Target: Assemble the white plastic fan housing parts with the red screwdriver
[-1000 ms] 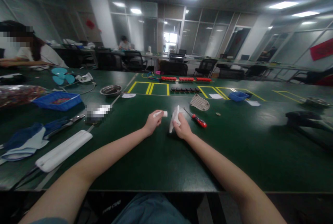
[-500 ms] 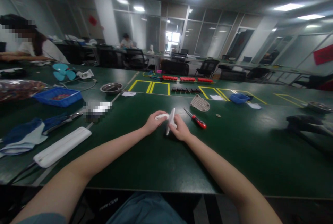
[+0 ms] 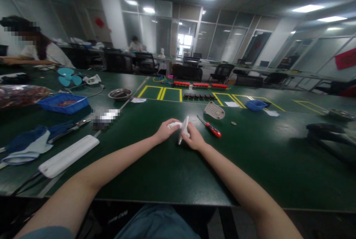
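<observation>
In mid-air above the green table, my left hand is closed on a slim white plastic piece. My right hand grips a flat white plastic plate, held on edge. The slim piece meets the left face of the plate; whether the two are joined I cannot tell. Just right of my right hand lies a screwdriver with a red and black handle. Beyond it rests a beige perforated plastic plate, and a small round disc sits farther right.
On the left are a white power strip, blue cloth gloves, a blue tray and a metal bowl. A blue fan blade lies behind. Red blocks and a black strip line the back. A person sits at left.
Both hands keep their grip on the white plastic pieces, which have shifted very slightly. The view has moved a little; the rest of the table looks the same.
</observation>
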A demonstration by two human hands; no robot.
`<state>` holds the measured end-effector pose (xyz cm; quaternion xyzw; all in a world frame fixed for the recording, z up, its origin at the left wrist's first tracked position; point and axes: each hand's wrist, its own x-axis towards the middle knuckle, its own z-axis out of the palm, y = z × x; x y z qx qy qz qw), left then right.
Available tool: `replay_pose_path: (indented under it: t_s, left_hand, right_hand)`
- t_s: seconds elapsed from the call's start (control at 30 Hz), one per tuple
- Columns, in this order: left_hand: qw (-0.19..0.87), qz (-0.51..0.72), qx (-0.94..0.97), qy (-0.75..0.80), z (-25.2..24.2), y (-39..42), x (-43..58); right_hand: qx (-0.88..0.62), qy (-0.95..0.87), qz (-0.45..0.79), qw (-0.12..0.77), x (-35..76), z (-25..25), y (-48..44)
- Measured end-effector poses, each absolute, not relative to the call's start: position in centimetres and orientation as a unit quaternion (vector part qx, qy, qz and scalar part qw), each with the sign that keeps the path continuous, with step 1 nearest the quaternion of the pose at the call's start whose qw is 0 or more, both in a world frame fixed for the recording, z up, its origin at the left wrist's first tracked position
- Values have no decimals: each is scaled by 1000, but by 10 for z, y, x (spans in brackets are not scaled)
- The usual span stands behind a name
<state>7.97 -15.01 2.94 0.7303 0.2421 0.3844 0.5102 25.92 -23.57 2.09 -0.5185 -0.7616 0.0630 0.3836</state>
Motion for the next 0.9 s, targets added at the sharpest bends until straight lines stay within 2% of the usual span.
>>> replay_pose_path:
  t_s: [0.57, 0.8, 0.9]
  left_hand:
    - [447, 398, 772, 213, 32, -149, 78]
    - [523, 366, 737, 223, 26, -150, 80]
    - [515, 370, 739, 227, 27, -151, 79]
  right_hand:
    - [-523, -769, 59, 363, 260, 23, -237]
    - [-511, -771, 60, 376, 260, 22, -236]
    - [-510, -771, 63, 375, 260, 22, -237]
